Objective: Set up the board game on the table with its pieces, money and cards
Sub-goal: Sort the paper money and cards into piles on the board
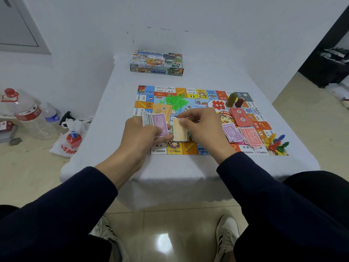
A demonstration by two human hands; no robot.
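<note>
Covering most of the view was a white-clothed table [117, 103], and on it the colourful game board [251, 118] lay flat, toward the near edge. At the table's far end sat the game box [156, 62], well apart from the board.

Both hands worked over the board's near side. The left hand [143, 135] had its fingers and thumb curled round a fanned stack of paper money [154, 120], a purple 5000 note on top. The right hand [204, 127] pinched a pale orange note [178, 131] held upright between the two hands, just beside the stack.

To the right lay purple notes [233, 133], pink notes [252, 137] and a red card deck [240, 117]. A heap of green houses [175, 101] sat on the board's far side, an orange card pile [162, 110] nearer the left hand, a white die [198, 100] near the houses, and coloured pawns [276, 141] at the near right corner.
</note>
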